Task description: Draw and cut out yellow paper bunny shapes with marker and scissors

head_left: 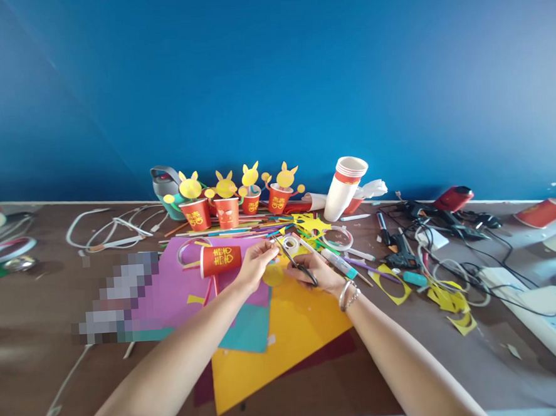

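Fingers (pixel 270 250) of the left hand (pixel 254 267) are pinched together beside the blades of the scissors (pixel 290 255); what lies between them is too small to identify. Head view: the right hand (pixel 322 273) grasps the scissors by the dark handles, blades angled towards the left fingertips, presumably so that the pinch steadies small work at the cutting edge. A yellow disc (pixel 273 275) appears just below, between the hands; whether it is held or lying flat cannot be told. The red paper cup (pixel 221 260) lies on its side beside the left hand, over the purple sheet (pixel 169 283), probably to remain within reach. Four decorated cups (pixel 196 215) stand upright at the back of the desk (pixel 41 348), near the blue wall (pixel 270 76), likely to keep their yellow figures clear of the working area.
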{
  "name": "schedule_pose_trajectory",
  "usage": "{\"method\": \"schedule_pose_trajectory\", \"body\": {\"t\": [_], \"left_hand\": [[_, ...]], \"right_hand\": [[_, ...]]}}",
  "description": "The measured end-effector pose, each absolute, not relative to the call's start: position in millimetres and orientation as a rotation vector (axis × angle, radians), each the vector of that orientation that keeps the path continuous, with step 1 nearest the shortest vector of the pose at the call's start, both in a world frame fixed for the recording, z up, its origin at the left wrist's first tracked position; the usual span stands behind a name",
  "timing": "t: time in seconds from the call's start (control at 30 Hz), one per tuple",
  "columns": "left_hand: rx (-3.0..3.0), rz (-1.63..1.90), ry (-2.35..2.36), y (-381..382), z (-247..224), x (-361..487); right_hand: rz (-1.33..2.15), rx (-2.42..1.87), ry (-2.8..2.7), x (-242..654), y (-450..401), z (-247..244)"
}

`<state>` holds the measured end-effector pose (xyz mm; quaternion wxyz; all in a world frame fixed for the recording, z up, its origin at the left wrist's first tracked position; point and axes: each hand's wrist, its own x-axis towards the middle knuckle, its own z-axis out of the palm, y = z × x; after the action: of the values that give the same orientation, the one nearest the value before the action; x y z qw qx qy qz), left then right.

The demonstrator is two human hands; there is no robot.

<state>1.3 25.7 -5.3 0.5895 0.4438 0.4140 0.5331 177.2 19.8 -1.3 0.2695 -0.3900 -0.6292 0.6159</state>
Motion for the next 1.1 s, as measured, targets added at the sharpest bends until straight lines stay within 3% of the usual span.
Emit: {"method": "schedule_pose_trajectory", "body": {"t": [0.63,1.1], "left_hand": [[0.967,1.179,0.906,30,-10,-3],[1.507,1.222,1.113,24,-8,10]], "right_hand": [[1.661,-1.171,-1.769,183,20,10],[1.405,-0.855,-1.264,164,22,-5]]}}
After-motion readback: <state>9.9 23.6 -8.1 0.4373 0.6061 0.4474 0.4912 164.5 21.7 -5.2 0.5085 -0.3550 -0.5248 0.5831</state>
